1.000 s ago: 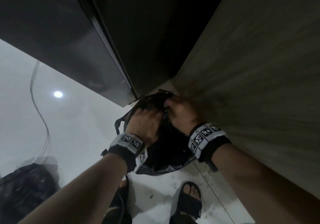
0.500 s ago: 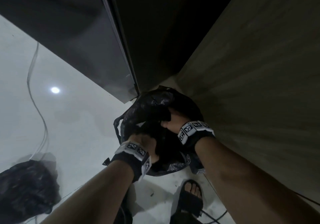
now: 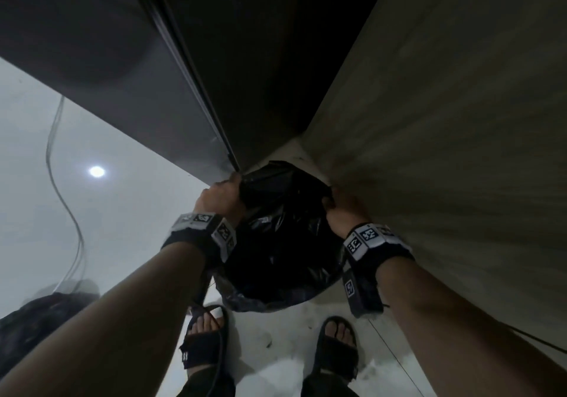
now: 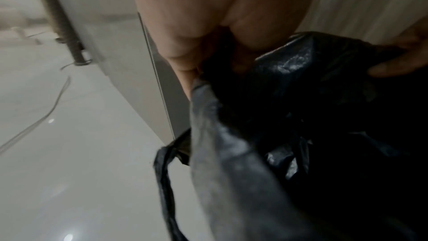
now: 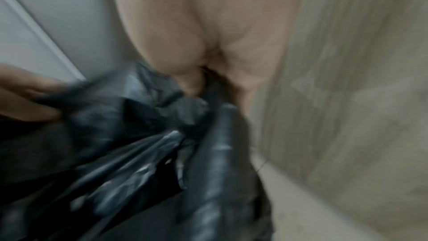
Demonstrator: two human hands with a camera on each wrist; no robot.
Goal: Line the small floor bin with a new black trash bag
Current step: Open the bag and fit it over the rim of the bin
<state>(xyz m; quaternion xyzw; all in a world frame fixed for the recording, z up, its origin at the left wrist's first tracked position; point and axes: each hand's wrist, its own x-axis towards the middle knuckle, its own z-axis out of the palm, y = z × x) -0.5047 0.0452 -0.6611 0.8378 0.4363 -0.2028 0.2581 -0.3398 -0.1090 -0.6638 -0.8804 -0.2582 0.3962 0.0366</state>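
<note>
A black trash bag (image 3: 282,237) is spread wide over the small floor bin, which sits in the corner between a dark appliance and a wooden panel; the bin itself is hidden under the plastic. My left hand (image 3: 219,198) grips the bag's edge at its left side, fingers curled round the plastic (image 4: 231,65). My right hand (image 3: 345,209) grips the opposite edge by the panel (image 5: 203,83). The bag's mouth is stretched open between the two hands. A loose strip of the bag (image 4: 164,180) hangs down at the left.
The dark appliance (image 3: 129,83) stands close on the left, the wooden panel (image 3: 445,151) close on the right. Another filled black bag (image 3: 33,329) lies on the glossy white floor at lower left, near a thin cable (image 3: 64,200). My sandalled feet (image 3: 205,338) stand just before the bin.
Both hands have moved apart from the middle of the bag to its left and right edges, pulling the bunched plastic open and wide over the bin.
</note>
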